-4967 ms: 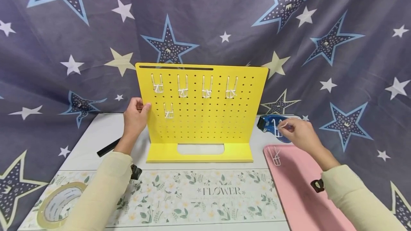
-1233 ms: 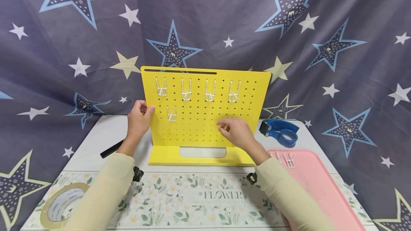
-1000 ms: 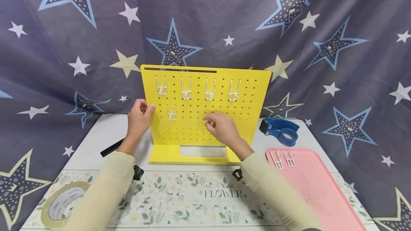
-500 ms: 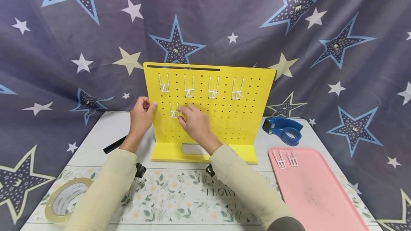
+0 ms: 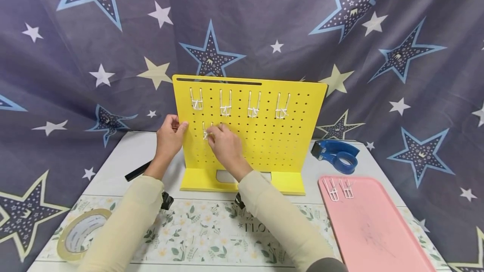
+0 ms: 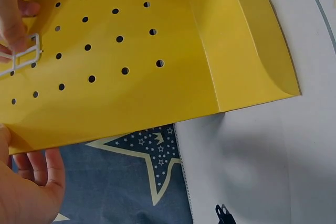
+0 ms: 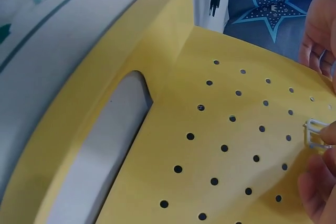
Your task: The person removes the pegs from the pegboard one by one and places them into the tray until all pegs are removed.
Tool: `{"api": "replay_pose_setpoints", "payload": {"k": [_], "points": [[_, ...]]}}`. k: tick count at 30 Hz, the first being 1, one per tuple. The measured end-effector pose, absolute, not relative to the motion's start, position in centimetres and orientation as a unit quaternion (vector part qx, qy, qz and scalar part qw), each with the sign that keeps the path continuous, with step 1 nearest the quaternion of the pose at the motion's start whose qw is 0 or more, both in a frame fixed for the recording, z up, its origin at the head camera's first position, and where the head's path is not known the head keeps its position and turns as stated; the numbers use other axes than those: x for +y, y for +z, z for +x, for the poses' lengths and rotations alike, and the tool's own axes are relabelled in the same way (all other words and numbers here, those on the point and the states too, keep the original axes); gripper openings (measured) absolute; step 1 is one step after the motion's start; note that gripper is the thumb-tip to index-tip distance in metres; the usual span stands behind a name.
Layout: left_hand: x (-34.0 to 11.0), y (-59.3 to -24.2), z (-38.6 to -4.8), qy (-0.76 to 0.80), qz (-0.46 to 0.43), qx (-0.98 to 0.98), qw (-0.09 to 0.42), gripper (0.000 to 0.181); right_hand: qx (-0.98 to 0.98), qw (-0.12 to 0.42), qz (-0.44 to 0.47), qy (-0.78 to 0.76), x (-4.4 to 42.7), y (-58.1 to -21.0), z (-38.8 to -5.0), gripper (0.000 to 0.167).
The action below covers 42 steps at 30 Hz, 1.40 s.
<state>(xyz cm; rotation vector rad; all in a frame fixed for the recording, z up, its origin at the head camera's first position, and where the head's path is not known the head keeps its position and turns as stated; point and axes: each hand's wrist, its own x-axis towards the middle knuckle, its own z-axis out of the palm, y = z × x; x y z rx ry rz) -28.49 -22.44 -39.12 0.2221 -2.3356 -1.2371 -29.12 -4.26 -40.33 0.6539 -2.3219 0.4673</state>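
Observation:
A yellow pegboard (image 5: 315,100) stands upright on its base. My left hand (image 5: 169,135) grips its left edge, thumb in front and fingers behind. Below the top row, a lone white wire hook (image 5: 204,131) hangs near the left side, and my right hand (image 5: 227,144) pinches it. The left wrist view shows the hook (image 6: 37,48) between those fingers; part of it is covered. Several more white hooks, one being the far-left hook (image 5: 196,100), hang in the top row.
A pink tray (image 5: 363,217) at the right has two white hooks (image 5: 340,189) near its far edge. Behind it sits a blue tape dispenser (image 5: 336,154). A tape roll (image 5: 81,236) lies front left, and a black strip (image 5: 137,171) beside the board.
Five seconds ago my right hand held a hook by the dispenser; two hooks now lie on the tray. That hand has since moved left across the board and taken hold of the lower hook.

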Motion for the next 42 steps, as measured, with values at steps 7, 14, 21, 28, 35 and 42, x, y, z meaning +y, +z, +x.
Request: {"api": "replay_pose_setpoints", "payload": {"k": [7,14,21,28,35,42], "points": [[-22.5,-39.2,-28.4,-0.447,0.079,-0.857,0.242,0.026,-0.894,0.338,0.231,0.182,-4.7,-40.1,-29.2,0.007],[-22.5,-39.2,-28.4,-0.449,0.085,-0.858,0.237,0.026,-0.894,0.332,0.236,0.187,-4.7,-39.9,-29.1,0.006],[-22.3,-39.2,-28.4,-0.448,0.080,-0.861,0.228,0.026,-0.882,0.356,0.249,0.185,-4.2,-39.5,-28.8,0.005],[-22.5,-39.2,-28.5,-0.446,0.079,-0.860,0.235,0.026,-0.868,0.372,0.274,0.181,-3.2,-39.2,-28.4,0.005],[-22.6,-39.3,-28.5,-0.445,0.080,-0.860,0.238,0.026,-0.859,0.366,0.288,0.213,-0.7,-39.1,-27.6,0.006],[-22.7,-39.2,-28.6,-0.446,0.075,-0.860,0.237,0.026,-0.865,0.325,0.300,0.238,3.0,-38.8,-26.8,0.003]]}}
